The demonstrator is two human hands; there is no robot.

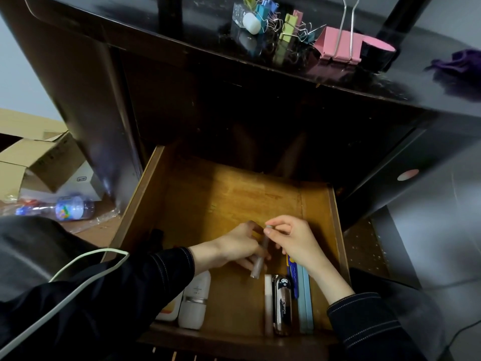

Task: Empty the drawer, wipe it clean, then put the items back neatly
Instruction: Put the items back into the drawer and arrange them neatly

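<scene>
Our wooden drawer (145,194) stands open, with yellow-brown wood inside. Over the drawer's middle we hold a thin pinkish stick (255,268) with a pale tip. Our left hand (234,246) curls round its lower part. Our right hand (294,238) pinches its top. A white bottle (195,300) lies at the drawer's front left.

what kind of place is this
Likely a home study or bedroom corner: a dark desk topped with binder clips, an open wooden drawer holding stationery, and cardboard boxes on the floor.
</scene>
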